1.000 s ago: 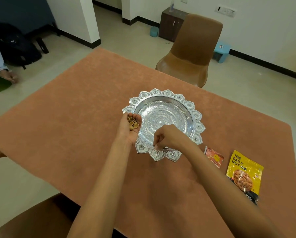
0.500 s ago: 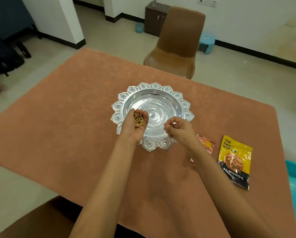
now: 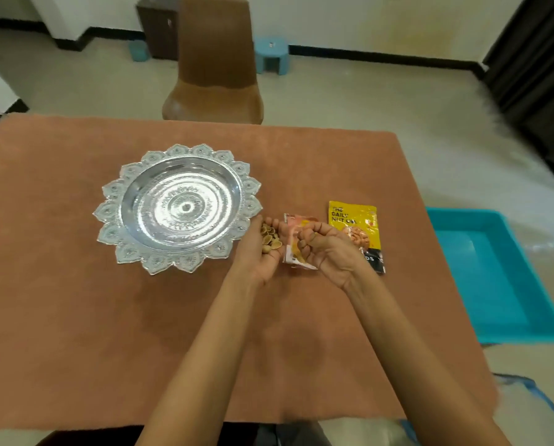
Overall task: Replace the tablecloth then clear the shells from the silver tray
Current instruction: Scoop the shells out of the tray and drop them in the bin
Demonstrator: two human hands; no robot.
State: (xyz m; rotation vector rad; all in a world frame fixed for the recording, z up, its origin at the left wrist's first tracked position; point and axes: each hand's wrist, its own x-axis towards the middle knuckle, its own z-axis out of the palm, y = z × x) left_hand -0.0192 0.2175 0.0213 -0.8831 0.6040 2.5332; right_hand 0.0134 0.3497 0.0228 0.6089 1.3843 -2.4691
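Observation:
The ornate silver tray (image 3: 109,214) stands on the orange-brown tablecloth (image 3: 76,317), and no shells show in its bowl. To the right of the tray's rim my left hand (image 3: 259,257) is cupped palm up around a small heap of tan shells (image 3: 269,242). My right hand (image 3: 332,252) is beside it, palm up with the fingers curled in tight. A tan bit shows between those fingers, and the rest of what they hold is hidden.
A small orange packet (image 3: 292,235) and a yellow almond packet (image 3: 353,217) lie on the cloth under and behind my hands. A blue tub (image 3: 494,284) sits on the floor beside the table's right edge. A brown chair (image 3: 214,59) stands at the far side.
Both hands have left the tray and moved right, over the packets, with the shells still in the left palm. My view has swung right, bringing the blue tub into sight.

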